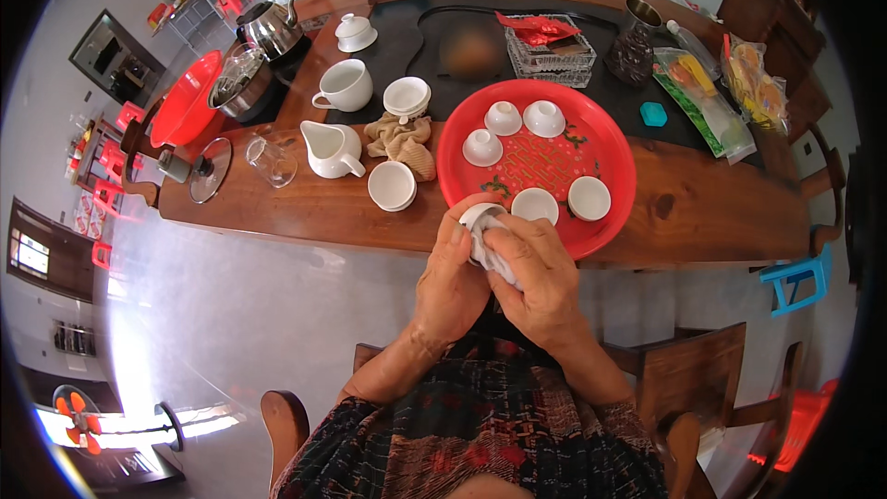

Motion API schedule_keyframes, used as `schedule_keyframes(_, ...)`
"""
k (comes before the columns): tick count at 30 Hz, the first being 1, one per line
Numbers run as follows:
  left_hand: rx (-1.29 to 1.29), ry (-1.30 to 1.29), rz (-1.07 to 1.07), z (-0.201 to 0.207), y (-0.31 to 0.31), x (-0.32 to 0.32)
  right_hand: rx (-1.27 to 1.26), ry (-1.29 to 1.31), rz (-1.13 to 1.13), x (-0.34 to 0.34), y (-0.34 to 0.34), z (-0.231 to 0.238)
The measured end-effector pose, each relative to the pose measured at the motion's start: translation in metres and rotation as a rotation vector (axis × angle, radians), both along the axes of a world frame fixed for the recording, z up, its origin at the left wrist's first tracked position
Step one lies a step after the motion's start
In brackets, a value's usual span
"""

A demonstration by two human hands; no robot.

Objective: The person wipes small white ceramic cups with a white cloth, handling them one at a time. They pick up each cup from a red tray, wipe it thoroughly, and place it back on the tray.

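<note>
A small white teacup (476, 215) is held between my hands at the near rim of a round red tray (605, 143). My left hand (450, 282) grips the cup from the left. A white tissue or cloth (496, 249) is pinched in my right hand (539, 275) and pressed into the cup. On the tray, several more white cups (504, 117) stand in two groups, three at the far side and two near my right hand. Left of the tray lie a crumpled brown cloth (407, 145), stacked white cups (393, 186) and a white pitcher (332, 148).
Further left are a white mug (344, 86), a glass cup (272, 162), a glass lid (211, 169), a steel pot (242, 88) and a kettle (270, 30). A lidded white bowl (355, 33), glass box (552, 54), dark vase (634, 48) and plastic packages (702, 102) stand farther back.
</note>
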State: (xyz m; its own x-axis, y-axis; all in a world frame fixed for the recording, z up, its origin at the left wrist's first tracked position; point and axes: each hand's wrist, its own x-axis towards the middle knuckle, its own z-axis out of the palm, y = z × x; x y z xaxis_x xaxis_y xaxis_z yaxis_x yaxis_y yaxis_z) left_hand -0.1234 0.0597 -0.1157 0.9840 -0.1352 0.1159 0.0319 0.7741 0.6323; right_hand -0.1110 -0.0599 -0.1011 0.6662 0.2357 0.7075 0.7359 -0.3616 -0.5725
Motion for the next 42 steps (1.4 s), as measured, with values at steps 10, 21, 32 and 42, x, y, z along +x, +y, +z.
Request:
schedule_keyframes(10, 0.481, -0.101, 0.221, 0.016, 0.022, 0.029, 0.223, 0.372, 0.253, -0.011, -0.045, 0.005)
schedule_keyframes(21, 1.534, -0.553, 0.624, -0.005, 0.016, 0.112, 0.399, 0.343, 0.164, -0.018, -0.070, -0.005)
schedule_keyframes(32, 1.823, -0.519, 0.600, -0.018, 0.009, 0.124, 0.476, 0.374, 0.137, -0.017, -0.079, -0.013)
schedule_keyframes(42, 1.771, -0.573, 0.683, -0.005, 0.015, 0.108, 0.481, 0.360, 0.135, -0.013, -0.076, -0.018)
